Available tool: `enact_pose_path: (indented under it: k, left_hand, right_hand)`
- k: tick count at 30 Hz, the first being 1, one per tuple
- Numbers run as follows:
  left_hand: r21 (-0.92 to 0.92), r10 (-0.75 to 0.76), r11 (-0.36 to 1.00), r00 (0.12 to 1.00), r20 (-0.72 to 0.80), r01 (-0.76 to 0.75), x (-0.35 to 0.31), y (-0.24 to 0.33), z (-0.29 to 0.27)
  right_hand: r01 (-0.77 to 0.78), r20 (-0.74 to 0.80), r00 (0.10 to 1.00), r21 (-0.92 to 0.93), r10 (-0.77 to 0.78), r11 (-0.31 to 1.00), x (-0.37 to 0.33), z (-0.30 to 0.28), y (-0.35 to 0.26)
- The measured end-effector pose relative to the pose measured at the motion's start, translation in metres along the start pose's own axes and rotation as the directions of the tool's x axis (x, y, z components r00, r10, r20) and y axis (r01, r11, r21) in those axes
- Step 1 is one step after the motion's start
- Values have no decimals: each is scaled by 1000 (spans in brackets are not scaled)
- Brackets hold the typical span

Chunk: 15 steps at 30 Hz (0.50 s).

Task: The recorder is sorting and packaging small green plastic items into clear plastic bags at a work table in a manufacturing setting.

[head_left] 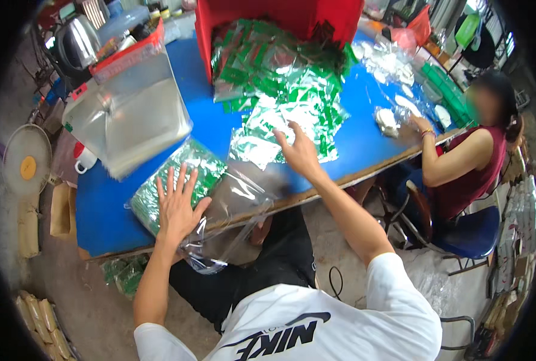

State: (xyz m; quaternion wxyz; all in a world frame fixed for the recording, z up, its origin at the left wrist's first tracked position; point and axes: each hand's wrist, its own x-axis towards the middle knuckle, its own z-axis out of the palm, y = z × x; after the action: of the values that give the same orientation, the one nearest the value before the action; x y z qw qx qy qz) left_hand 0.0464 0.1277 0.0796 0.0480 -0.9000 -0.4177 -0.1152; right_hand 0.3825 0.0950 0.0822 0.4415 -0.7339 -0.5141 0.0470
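Observation:
My left hand (176, 203) lies flat with fingers spread on a clear plastic bag (226, 198) partly filled with green sachets, at the near edge of the blue table (364, 144). My right hand (300, 150) is open, fingers apart, reaching over a loose heap of green and silver sachets (280, 102) that spills from a tipped red crate (274, 15). Neither hand grips anything.
A stack of clear plastic bags (129, 114) sits at the table's left. Another person (466, 162) sits at the right end, handling small packets. A kettle (78, 39) stands at the back left, a fan (27, 162) on the floor, more sachets (123, 274) under the table.

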Motion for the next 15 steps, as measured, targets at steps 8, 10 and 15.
enact_pose_path:
  k: [8, 10, 15]
  left_hand:
    - [43, -6, 999, 993, 117, 1, -35, -32, -24]
    - [105, -35, 994, 992, 123, 22, -48, -59, -37]
    - [139, -101, 987, 977, 189, 75, -81, -122, -59]
  right_hand:
    - [63, 227, 973, -471, 52, 880, 29, 73, 28]
    - [206, 275, 957, -427, -91, 880, 22, 80, 11]
    - [371, 402, 886, -323, -229, 871, 12, 96, -2]
